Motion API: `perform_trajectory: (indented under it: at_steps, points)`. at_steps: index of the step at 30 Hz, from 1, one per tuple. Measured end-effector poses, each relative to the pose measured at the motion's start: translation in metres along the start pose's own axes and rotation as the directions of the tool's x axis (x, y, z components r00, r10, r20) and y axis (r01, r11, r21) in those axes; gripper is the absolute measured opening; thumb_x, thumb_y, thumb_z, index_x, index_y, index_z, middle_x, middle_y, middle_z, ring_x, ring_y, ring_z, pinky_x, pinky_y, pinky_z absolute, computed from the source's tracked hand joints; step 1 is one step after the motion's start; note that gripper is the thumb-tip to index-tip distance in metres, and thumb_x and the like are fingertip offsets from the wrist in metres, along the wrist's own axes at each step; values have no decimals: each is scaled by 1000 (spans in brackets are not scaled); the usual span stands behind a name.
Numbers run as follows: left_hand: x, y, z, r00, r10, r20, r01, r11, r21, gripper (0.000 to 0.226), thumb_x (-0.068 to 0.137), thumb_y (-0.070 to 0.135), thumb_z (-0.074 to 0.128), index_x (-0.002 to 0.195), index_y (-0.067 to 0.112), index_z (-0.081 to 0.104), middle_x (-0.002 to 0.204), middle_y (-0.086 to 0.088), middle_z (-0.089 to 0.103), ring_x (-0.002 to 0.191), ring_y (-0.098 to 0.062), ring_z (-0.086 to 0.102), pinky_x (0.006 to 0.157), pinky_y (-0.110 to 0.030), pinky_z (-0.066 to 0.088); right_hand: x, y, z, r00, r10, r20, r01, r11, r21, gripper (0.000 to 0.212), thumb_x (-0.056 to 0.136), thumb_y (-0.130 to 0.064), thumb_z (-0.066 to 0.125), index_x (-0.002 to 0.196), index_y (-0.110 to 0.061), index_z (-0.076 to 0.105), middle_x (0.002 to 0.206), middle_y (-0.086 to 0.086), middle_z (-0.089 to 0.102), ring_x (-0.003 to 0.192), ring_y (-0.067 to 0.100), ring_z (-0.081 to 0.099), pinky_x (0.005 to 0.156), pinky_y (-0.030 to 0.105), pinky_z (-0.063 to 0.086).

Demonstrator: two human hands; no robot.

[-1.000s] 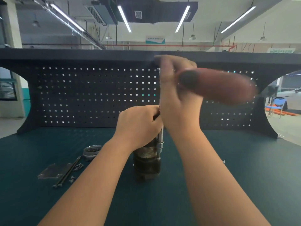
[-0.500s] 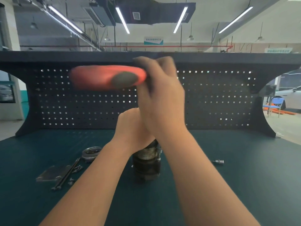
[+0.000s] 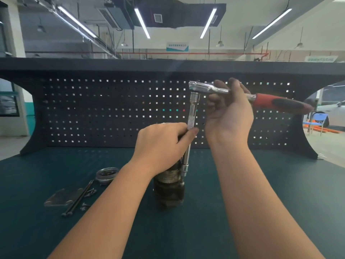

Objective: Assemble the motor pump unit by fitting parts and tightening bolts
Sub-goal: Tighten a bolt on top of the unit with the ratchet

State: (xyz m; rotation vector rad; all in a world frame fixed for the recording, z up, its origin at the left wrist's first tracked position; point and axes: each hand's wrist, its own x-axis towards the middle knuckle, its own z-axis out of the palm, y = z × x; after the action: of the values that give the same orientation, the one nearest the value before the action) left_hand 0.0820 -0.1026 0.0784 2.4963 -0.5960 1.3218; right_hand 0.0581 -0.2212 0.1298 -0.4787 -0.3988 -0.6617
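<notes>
We work at a dark green bench (image 3: 280, 193) backed by a black pegboard (image 3: 112, 109), where the motor pump (image 3: 169, 189) stands upright near the middle, our left hand (image 3: 162, 144) curled over its top and wrapped around the lower part of the long upright extension bar (image 3: 192, 113) that runs down its right side. Our right hand (image 3: 229, 113) closes its fingers around the metal shank of the ratchet wrench (image 3: 261, 99), whose red and black handle points right while its head sits on top of the bar. Left of the pump lie a round metal ring (image 3: 107, 174), a flat metal plate (image 3: 61, 198), two long bolts (image 3: 78, 199) and some small screws (image 3: 85, 206).
</notes>
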Motion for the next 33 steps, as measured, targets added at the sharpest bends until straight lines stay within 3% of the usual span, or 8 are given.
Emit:
perform_trajectory:
  at_steps: [4,10,15,20,23,26,30,33]
  points:
    - [-1,7,-3,1000,-23,17,23,1000,6,45,92,59,21,69,38,55,51,13,47,50,-2,39,49,-22,20,-13,7,2,932,-309,188,352,895,-273,12,96,-6,48,89,-16,50,75,6,63,55,16,55,52,24,45]
    - [-3,1,-2,994,-57,92,52,997,60,30,88,11,44,61,15,33,58,10,34,58,-14,35,52,-25,22,-40,35,11,583,-414,699,811,249,-529,25,80,-9,46,93,-5,67,85,-2,61,77,12,54,69,19,40]
    - [-1,5,-5,998,65,-9,-65,998,-11,38,82,13,42,54,26,21,48,11,35,48,-23,41,47,-20,19,-36,24,6,683,-354,639,706,547,-451,13,84,-3,58,86,-15,62,80,-8,61,72,5,56,66,18,43]
    - [-1,-2,-1,1000,-21,-14,21,1000,12,53,89,61,21,61,27,49,48,11,42,47,0,34,48,-22,21,-14,0,6,950,-48,309,119,970,-214,16,87,-2,55,98,-13,55,77,7,71,45,15,54,48,22,45]
    - [-1,-2,1,1000,3,-25,-3,1000,-10,55,89,64,22,59,26,47,49,11,45,49,-6,43,48,-21,26,-1,-12,5,976,194,98,-194,981,-6,11,95,-10,47,93,-11,58,69,6,70,44,16,48,45,19,41]
    - [0,1,1,999,20,-28,-20,1000,-4,52,88,64,17,55,29,36,49,11,42,50,-8,43,48,-22,26,-9,-10,11,982,-15,187,41,990,-137,19,96,-10,46,80,-12,56,63,3,64,47,13,51,44,19,39]
    - [-3,-2,-2,999,-19,37,22,997,-76,34,83,21,35,51,24,24,49,11,30,49,-16,35,49,-25,19,-40,8,25,750,-261,607,630,561,-537,20,92,-19,51,72,-23,52,63,-14,51,56,0,47,55,19,43]
    - [-3,-2,-3,994,-65,93,74,992,-98,39,82,7,40,49,21,23,49,9,29,58,-28,44,52,-27,21,-42,16,24,642,-217,736,765,244,-596,25,92,-33,53,70,-22,49,66,-10,48,64,11,47,61,35,43]
